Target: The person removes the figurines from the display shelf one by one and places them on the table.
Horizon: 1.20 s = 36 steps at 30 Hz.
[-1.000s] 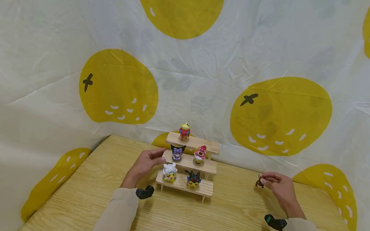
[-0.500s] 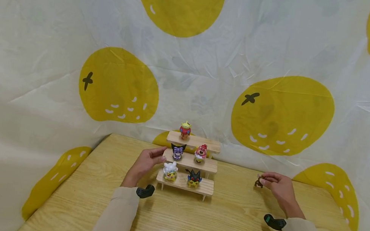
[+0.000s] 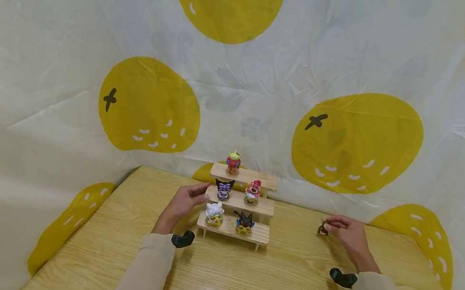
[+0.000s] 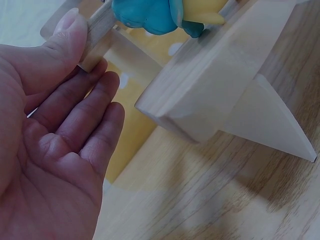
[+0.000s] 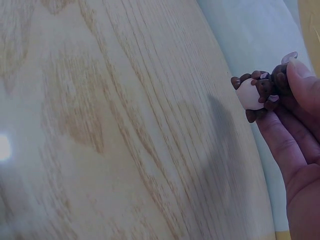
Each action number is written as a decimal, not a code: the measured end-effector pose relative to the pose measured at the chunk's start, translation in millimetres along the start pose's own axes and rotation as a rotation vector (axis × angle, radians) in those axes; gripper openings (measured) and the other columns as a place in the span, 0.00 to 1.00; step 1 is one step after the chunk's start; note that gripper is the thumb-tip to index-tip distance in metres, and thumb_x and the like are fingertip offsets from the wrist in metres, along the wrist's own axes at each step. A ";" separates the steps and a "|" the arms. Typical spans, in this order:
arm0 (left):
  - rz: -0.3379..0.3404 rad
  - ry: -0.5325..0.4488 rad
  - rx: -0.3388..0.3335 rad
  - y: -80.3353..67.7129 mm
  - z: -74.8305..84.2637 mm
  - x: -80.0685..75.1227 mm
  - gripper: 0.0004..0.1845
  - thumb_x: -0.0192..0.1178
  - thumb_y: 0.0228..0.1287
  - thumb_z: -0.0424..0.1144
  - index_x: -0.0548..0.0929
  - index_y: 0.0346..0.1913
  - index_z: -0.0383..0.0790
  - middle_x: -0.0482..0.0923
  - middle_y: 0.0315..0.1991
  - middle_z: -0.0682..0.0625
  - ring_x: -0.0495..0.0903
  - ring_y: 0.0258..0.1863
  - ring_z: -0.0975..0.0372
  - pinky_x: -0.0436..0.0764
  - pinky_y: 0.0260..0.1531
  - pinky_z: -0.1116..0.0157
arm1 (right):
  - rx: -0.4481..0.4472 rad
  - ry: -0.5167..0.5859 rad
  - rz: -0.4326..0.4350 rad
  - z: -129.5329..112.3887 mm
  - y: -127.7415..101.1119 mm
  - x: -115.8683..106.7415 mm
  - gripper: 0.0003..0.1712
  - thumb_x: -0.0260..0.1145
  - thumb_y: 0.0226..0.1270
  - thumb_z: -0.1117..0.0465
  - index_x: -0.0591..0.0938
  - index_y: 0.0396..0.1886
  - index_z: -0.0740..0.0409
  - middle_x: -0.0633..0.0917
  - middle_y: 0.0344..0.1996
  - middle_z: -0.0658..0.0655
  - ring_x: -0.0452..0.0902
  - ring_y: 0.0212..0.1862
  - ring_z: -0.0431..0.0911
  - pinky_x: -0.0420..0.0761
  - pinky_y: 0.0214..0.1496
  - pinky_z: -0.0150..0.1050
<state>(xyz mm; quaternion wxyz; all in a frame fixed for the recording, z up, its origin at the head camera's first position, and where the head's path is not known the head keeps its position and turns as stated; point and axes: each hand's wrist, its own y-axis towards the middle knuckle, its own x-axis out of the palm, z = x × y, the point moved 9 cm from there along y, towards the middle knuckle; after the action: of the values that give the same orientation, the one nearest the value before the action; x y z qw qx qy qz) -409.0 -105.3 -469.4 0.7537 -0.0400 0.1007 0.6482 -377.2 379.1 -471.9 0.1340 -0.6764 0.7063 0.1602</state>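
A wooden three-tier display stand point(image 3: 260, 178) stands on the table and bears several small figurines. My left hand point(image 3: 180, 207) grips the left end of its middle tier. In the left wrist view the thumb point(image 4: 71, 36) lies on the board's end and the other fingers reach below and behind it. Off to the right, my right hand point(image 3: 353, 239) holds a small brown figurine point(image 5: 265, 90) with a white round part between thumb and fingers, just over the table. Part of that figurine is hidden by the fingertips.
On the tiers are a red-and-yellow figurine point(image 3: 233, 162) on top, a black-and-purple one point(image 3: 224, 190) and a pink one point(image 3: 253, 193) in the middle, a white-and-yellow one point(image 3: 214, 214) and a black-eared one point(image 3: 245, 224) below. A fruit-print cloth point(image 3: 254, 104) hangs behind the wood-grain table point(image 3: 286, 275).
My right hand has drifted slightly left with the brown figurine. The left hand stays at the stand, and the head view has tilted a little.
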 end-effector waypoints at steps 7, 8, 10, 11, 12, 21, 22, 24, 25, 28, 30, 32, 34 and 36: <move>0.004 -0.016 -0.010 -2.1 1.6 1.4 0.27 0.63 0.74 0.33 0.75 0.73 0.36 0.75 0.72 0.37 0.76 0.71 0.46 0.78 0.70 0.51 | -0.003 -0.004 -0.006 0.1 4.0 1.8 0.21 0.69 0.74 0.63 0.81 0.58 0.76 0.93 0.42 0.47 0.88 0.41 0.33 0.87 0.46 0.28; 0.006 -0.015 -0.009 -2.8 1.8 0.9 0.27 0.63 0.74 0.32 0.76 0.73 0.36 0.75 0.72 0.37 0.77 0.71 0.46 0.79 0.69 0.51 | -0.006 -0.009 -0.009 -0.2 5.3 2.8 0.22 0.69 0.74 0.63 0.81 0.58 0.76 0.93 0.42 0.48 0.88 0.41 0.33 0.87 0.46 0.28; 0.011 -0.007 -0.004 -3.0 2.0 0.5 0.26 0.63 0.74 0.32 0.76 0.73 0.35 0.75 0.72 0.37 0.76 0.71 0.46 0.79 0.69 0.51 | -0.009 -0.007 -0.010 -0.5 7.4 4.1 0.21 0.69 0.74 0.64 0.81 0.58 0.76 0.93 0.43 0.50 0.88 0.41 0.33 0.87 0.46 0.28; 0.012 -0.008 -0.005 -2.9 1.9 0.4 0.26 0.63 0.74 0.33 0.76 0.73 0.36 0.75 0.72 0.37 0.77 0.71 0.47 0.79 0.69 0.51 | -0.008 -0.002 -0.008 -0.4 8.3 4.4 0.21 0.69 0.74 0.64 0.81 0.58 0.76 0.93 0.43 0.51 0.88 0.41 0.33 0.87 0.46 0.28; 0.013 -0.002 -0.003 -2.7 2.3 0.5 0.26 0.63 0.74 0.33 0.76 0.73 0.36 0.76 0.72 0.37 0.77 0.71 0.47 0.79 0.69 0.51 | -0.005 0.004 -0.007 -0.2 8.8 4.8 0.21 0.69 0.74 0.64 0.81 0.58 0.76 0.93 0.44 0.53 0.88 0.41 0.33 0.87 0.46 0.28; 0.003 0.011 -0.001 -1.6 1.7 1.0 0.26 0.63 0.74 0.35 0.76 0.73 0.37 0.76 0.72 0.38 0.77 0.71 0.46 0.79 0.69 0.50 | 0.012 -0.006 -0.010 1.7 10.1 9.5 0.22 0.68 0.74 0.64 0.80 0.60 0.76 0.92 0.47 0.58 0.88 0.42 0.34 0.87 0.47 0.29; 0.004 0.015 0.002 -2.0 1.7 0.3 0.26 0.63 0.75 0.35 0.76 0.73 0.36 0.75 0.72 0.37 0.77 0.71 0.46 0.79 0.69 0.50 | 0.007 -0.010 -0.009 1.3 10.5 10.3 0.21 0.68 0.74 0.65 0.81 0.60 0.76 0.92 0.48 0.60 0.88 0.42 0.34 0.88 0.47 0.29; 0.010 0.019 0.005 -2.6 1.2 -1.0 0.26 0.63 0.75 0.35 0.76 0.73 0.36 0.75 0.71 0.37 0.76 0.71 0.46 0.79 0.69 0.50 | -0.004 -0.025 -0.007 0.6 11.7 11.8 0.21 0.68 0.74 0.65 0.81 0.59 0.76 0.92 0.49 0.62 0.88 0.42 0.35 0.87 0.46 0.29; 0.010 0.020 0.004 -2.8 0.8 -1.5 0.26 0.63 0.75 0.36 0.76 0.73 0.36 0.75 0.72 0.37 0.76 0.71 0.46 0.79 0.69 0.50 | -0.005 -0.027 -0.001 0.6 12.4 12.2 0.21 0.68 0.74 0.65 0.81 0.59 0.76 0.92 0.49 0.64 0.88 0.41 0.35 0.87 0.45 0.30; 0.010 0.010 -0.008 -2.8 -0.3 -2.6 0.26 0.64 0.74 0.36 0.76 0.73 0.38 0.75 0.72 0.38 0.76 0.72 0.47 0.79 0.69 0.51 | -0.007 -0.044 0.006 0.4 13.5 13.3 0.20 0.68 0.73 0.65 0.82 0.58 0.76 0.91 0.50 0.66 0.88 0.41 0.35 0.87 0.44 0.29; 0.006 0.006 -0.005 -2.9 0.1 -2.5 0.27 0.64 0.74 0.36 0.76 0.73 0.37 0.75 0.72 0.38 0.76 0.71 0.46 0.79 0.69 0.51 | -0.002 -0.059 0.008 0.8 13.5 13.7 0.20 0.68 0.74 0.65 0.82 0.58 0.75 0.91 0.49 0.66 0.88 0.41 0.35 0.86 0.43 0.27; 0.001 -0.002 -0.004 -2.6 0.4 -2.0 0.27 0.64 0.74 0.35 0.76 0.73 0.36 0.75 0.72 0.38 0.76 0.72 0.47 0.79 0.69 0.51 | 0.007 -0.071 0.015 1.5 12.7 13.6 0.19 0.68 0.74 0.65 0.82 0.57 0.75 0.91 0.49 0.64 0.88 0.40 0.35 0.85 0.43 0.27; -0.006 -0.002 0.008 -2.2 1.1 -0.9 0.27 0.64 0.74 0.35 0.75 0.73 0.35 0.75 0.72 0.37 0.76 0.72 0.46 0.79 0.69 0.51 | 0.008 -0.084 0.021 1.8 11.3 13.6 0.18 0.69 0.73 0.65 0.83 0.56 0.74 0.92 0.47 0.64 0.87 0.40 0.35 0.85 0.42 0.26; -0.005 0.003 0.008 -1.9 1.0 0.0 0.27 0.64 0.74 0.35 0.75 0.73 0.35 0.75 0.72 0.36 0.76 0.71 0.45 0.79 0.69 0.50 | 0.004 -0.093 0.027 2.6 9.9 13.8 0.18 0.69 0.72 0.65 0.83 0.54 0.74 0.92 0.45 0.63 0.87 0.39 0.34 0.84 0.42 0.25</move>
<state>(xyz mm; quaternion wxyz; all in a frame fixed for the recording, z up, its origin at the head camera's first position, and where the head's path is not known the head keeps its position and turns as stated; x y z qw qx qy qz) -407.0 -105.4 -468.5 0.7554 -0.0381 0.1045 0.6457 -387.8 368.0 -479.4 0.1659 -0.6584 0.7087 0.1917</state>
